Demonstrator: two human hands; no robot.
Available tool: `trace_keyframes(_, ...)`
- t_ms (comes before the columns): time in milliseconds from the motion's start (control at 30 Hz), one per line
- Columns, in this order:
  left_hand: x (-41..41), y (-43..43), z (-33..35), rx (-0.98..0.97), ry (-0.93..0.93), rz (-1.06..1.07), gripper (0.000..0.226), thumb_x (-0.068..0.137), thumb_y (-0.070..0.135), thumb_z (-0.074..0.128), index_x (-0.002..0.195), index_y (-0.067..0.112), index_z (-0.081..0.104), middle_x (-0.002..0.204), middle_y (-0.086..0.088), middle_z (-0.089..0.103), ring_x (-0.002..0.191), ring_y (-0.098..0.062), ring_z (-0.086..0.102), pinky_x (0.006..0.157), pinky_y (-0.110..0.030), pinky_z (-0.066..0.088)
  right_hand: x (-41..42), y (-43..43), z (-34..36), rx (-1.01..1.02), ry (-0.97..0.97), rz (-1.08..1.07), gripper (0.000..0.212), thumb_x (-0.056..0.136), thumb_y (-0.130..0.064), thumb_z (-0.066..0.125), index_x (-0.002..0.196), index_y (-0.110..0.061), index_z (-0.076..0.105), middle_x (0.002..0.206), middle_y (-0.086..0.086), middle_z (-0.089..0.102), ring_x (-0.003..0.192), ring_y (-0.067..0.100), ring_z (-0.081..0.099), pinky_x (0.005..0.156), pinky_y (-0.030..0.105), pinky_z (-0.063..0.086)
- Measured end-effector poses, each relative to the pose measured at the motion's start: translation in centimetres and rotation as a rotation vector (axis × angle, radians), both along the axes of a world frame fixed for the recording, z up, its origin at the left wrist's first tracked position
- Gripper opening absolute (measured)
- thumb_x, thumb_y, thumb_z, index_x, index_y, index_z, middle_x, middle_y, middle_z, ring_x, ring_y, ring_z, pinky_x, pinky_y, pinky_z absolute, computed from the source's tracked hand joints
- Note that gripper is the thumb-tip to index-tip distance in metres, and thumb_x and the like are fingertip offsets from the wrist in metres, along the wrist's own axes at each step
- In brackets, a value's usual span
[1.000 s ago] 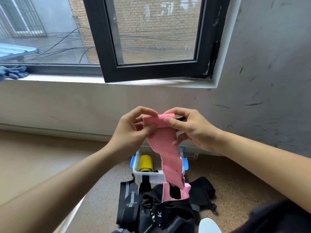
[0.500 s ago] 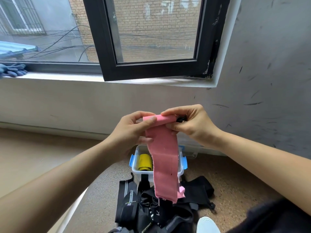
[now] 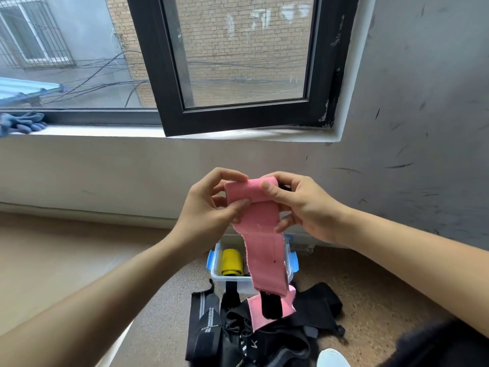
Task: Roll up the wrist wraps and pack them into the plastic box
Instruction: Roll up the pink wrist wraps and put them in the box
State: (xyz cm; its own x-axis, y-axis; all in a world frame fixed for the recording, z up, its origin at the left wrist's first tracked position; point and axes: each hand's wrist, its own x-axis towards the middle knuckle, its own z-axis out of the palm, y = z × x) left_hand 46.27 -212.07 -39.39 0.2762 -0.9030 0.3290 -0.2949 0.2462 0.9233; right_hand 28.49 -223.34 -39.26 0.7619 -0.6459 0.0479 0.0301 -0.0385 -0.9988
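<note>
**Wrist wraps: one packed, one in hand, several loose**

1. In the grip: we hold the pink wrist wrap (image 3: 264, 247) by its rolled top end. The left hand (image 3: 211, 207) pinches the left end of the roll between thumb and fingers. The right hand (image 3: 304, 207) lays its thumb on the roll's right end with the fingers curled behind it. Only a few turns look wound, so we judge this wrap barely begun.

2. Hanging from the grip: most of the pink strip drops straight down. Its tail end, with a black fastening patch, rests on the pile below. All of that length is left to wind.

3. Directly under the grip: black wraps (image 3: 277, 337) lie in a loose, unrolled heap on the floor, one of them striped grey. We cannot count them in the tangle. None of them is rolled.

4. Beyond the heap, behind the hanging strip: the plastic box (image 3: 230, 283) stands open with blue latches. One yellow roll (image 3: 232, 262) is already packed in its left side. The right side is hidden by the pink strip, so it may hold more.

5. Far above and left of the grip: blue gloves (image 3: 22, 122) lie on the window sill (image 3: 105, 130). They are no part of this job.
</note>
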Motion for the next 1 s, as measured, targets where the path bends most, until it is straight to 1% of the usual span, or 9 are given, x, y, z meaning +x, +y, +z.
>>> trace_keyframes(100, -0.03, 0.00, 0.00, 0.109, 0.063, -0.020, 0.035, 0.090, 0.003, 0.074, 0.120, 0.014, 0.061, 0.113, -0.017, 0.069, 0.086, -0.037, 0.075, 0.068, -0.045, 0.065, -0.09, 0.03, 0.03, -0.003, -0.025, -0.029, 0.030, 0.092, -0.028, 0.068, 0.117, -0.011, 0.069, 0.102, 0.010, 0.064, 0.082, 0.021, 0.069, 0.050, 0.028, 0.057)
trace_keyframes(200, -0.05, 0.03, -0.02, 0.287, 0.212, -0.099, 0.037, 0.092, 0.024, 0.072, 0.127, 0.019, 0.064, 0.116, -0.015, 0.073, 0.095, -0.031, 0.076, 0.074, -0.043, 0.065, -0.14, -0.01, 0.10, 0.026, -0.066, -0.040, 0.033, 0.084, -0.026, 0.072, 0.115, -0.014, 0.070, 0.098, 0.012, 0.063, 0.083, 0.021, 0.069, 0.053, 0.029, 0.059)
trace_keyframes(300, 0.06, -0.04, 0.03, 0.367, 0.253, -0.156, 0.042, 0.090, 0.045, 0.066, 0.127, 0.025, 0.069, 0.111, -0.009, 0.074, 0.092, -0.024, 0.074, 0.075, -0.038, 0.064, -0.23, -0.21, -0.08, -0.018, -0.075, -0.045, 0.034, 0.085, -0.019, 0.073, 0.117, -0.012, 0.070, 0.098, 0.012, 0.065, 0.087, 0.023, 0.068, 0.059, 0.033, 0.061)
trace_keyframes(433, 0.00, -0.29, 0.22, 0.381, 0.294, -0.101, 0.053, 0.085, 0.054, 0.065, 0.119, 0.015, 0.071, 0.101, -0.009, 0.072, 0.081, -0.020, 0.072, 0.067, -0.031, 0.063, -0.30, -0.24, -0.32, -0.142, -0.084, -0.016, 0.032, 0.087, -0.007, 0.074, 0.119, -0.006, 0.070, 0.102, 0.015, 0.068, 0.087, 0.022, 0.069, 0.061, 0.031, 0.060)
trace_keyframes(533, 0.01, -0.27, 0.11, 0.353, 0.301, -0.077, 0.046, 0.080, 0.045, 0.071, 0.114, 0.014, 0.071, 0.100, -0.007, 0.072, 0.078, -0.017, 0.070, 0.064, -0.028, 0.061, -0.29, -0.26, -0.32, -0.191, -0.073, 0.008, 0.030, 0.087, 0.003, 0.073, 0.116, -0.005, 0.071, 0.102, 0.012, 0.070, 0.088, 0.018, 0.070, 0.061, 0.028, 0.059)
trace_keyframes(633, 0.22, -0.21, -0.06, 0.304, 0.280, -0.061, 0.043, 0.079, 0.034, 0.076, 0.116, 0.013, 0.071, 0.107, -0.017, 0.074, 0.085, -0.021, 0.070, 0.067, -0.030, 0.059, -0.32, -0.47, -0.33, -0.193, -0.024, 0.023, 0.035, 0.085, 0.004, 0.076, 0.117, -0.011, 0.070, 0.103, 0.013, 0.066, 0.088, 0.021, 0.071, 0.066, 0.036, 0.062)
trace_keyframes(733, 0.52, -0.05, -0.06, 0.230, 0.281, -0.070, 0.044, 0.076, 0.023, 0.081, 0.117, 0.011, 0.070, 0.101, -0.015, 0.075, 0.084, -0.026, 0.071, 0.072, -0.038, 0.060, -0.40, -0.47, -0.25, -0.093, 0.027, 0.041, 0.040, 0.087, -0.012, 0.077, 0.125, -0.014, 0.063, 0.107, 0.013, 0.065, 0.091, 0.023, 0.072, 0.065, 0.036, 0.061)
trace_keyframes(867, 0.60, 0.04, 0.19, 0.111, 0.211, -0.069, 0.041, 0.074, 0.011, 0.081, 0.113, 0.012, 0.068, 0.096, -0.011, 0.074, 0.082, -0.022, 0.072, 0.067, -0.029, 0.060, -0.50, -0.49, -0.08, -0.009, 0.043, 0.093, 0.049, 0.088, -0.037, 0.068, 0.128, -0.009, 0.062, 0.117, 0.017, 0.069, 0.106, 0.027, 0.072, 0.072, 0.037, 0.061)
trace_keyframes(1000, 0.39, -0.01, 0.22, 0.019, 0.111, -0.048, 0.037, 0.081, -0.005, 0.079, 0.109, 0.017, 0.069, 0.099, -0.014, 0.073, 0.084, -0.024, 0.073, 0.068, -0.035, 0.063, -0.28, -0.30, 0.25, -0.034, 0.029, 0.083, 0.054, 0.085, -0.044, 0.065, 0.126, -0.008, 0.065, 0.115, 0.016, 0.071, 0.104, 0.030, 0.072, 0.070, 0.039, 0.062)
